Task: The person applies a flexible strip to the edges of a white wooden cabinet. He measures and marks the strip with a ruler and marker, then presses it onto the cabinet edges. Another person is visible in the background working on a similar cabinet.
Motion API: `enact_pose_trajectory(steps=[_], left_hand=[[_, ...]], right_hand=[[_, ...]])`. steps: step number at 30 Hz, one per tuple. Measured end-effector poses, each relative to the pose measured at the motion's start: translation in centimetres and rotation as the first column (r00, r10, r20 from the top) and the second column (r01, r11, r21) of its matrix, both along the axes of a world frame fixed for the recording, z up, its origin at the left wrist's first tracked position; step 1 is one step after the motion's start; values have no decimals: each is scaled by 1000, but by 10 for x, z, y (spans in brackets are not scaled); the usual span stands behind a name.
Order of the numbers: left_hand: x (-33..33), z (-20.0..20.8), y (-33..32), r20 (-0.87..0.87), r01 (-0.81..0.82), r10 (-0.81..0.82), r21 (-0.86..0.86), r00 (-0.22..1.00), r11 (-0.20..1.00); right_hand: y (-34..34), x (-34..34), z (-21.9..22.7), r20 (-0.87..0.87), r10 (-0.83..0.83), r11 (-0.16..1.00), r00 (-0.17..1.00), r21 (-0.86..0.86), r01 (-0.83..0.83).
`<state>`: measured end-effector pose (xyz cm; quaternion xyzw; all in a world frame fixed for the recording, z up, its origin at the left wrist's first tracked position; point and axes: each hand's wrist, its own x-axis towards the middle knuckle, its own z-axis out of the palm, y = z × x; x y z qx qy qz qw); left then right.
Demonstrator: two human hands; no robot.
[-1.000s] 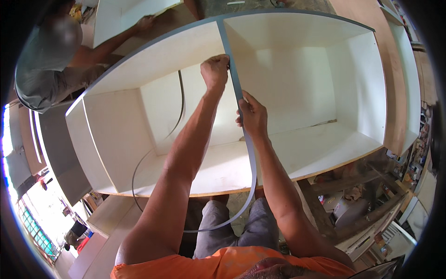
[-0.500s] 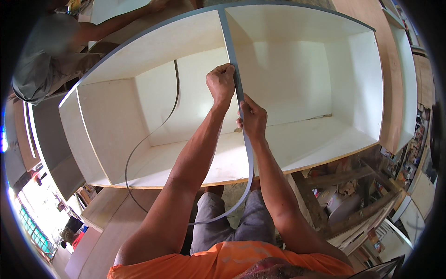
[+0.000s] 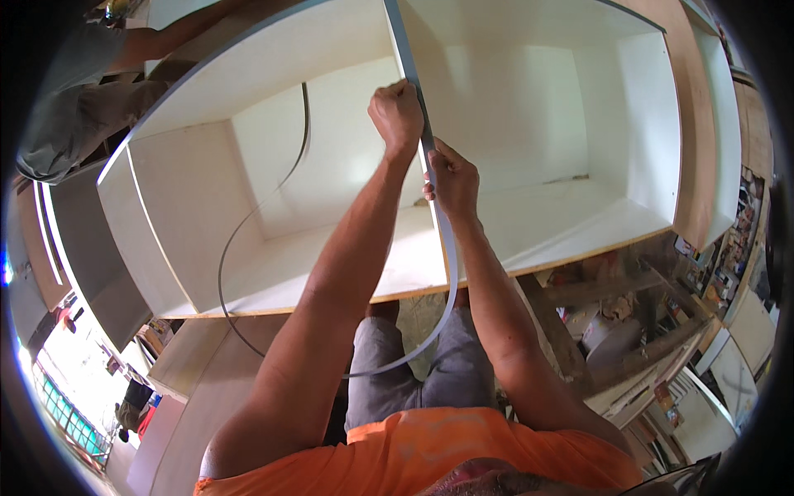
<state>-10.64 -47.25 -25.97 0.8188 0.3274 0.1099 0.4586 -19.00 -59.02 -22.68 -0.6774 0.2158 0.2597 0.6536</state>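
Note:
A white open cabinet (image 3: 521,107) lies in front of me, split by an upright divider (image 3: 403,45). Grey edge banding (image 3: 452,256) runs along the divider's front edge, and its loose length loops down over my lap and left into the cabinet's left compartment. My left hand (image 3: 397,117) is closed at the divider's edge, its thumb side pressing on the banding. Nearer to me, my right hand (image 3: 455,183) is closed round the banding, with fingertips showing on its left side. What lies inside my left fist is hidden.
At the upper left, another person (image 3: 70,124) stands close to the cabinet's far left side. Brown boards (image 3: 198,368) lie below the cabinet at the left. A wooden frame (image 3: 612,302) stands at the lower right, with clutter beneath it. A wooden panel (image 3: 699,124) borders the cabinet's right side.
The cabinet and both hands appear higher in the picture. My left hand has slid slightly farther up the divider's edge, while my right hand keeps about the same place on it.

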Motion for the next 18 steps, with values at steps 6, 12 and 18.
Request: enact_pose_trajectory(steps=[6,12,18], left_hand=[[-57,12,-20,-6,-50,49,-205,999,977],[-174,25,-58,-217,-30,-49,-349,975,937],[-237,31,-85,-318,-66,-71,-399,945,915]], right_hand=[[-45,-94,17,-13,8,997,1000,-74,-9],[-70,-159,16,-62,63,981,996,-180,-74],[-77,-175,7,-68,60,973,996,-220,-74]])
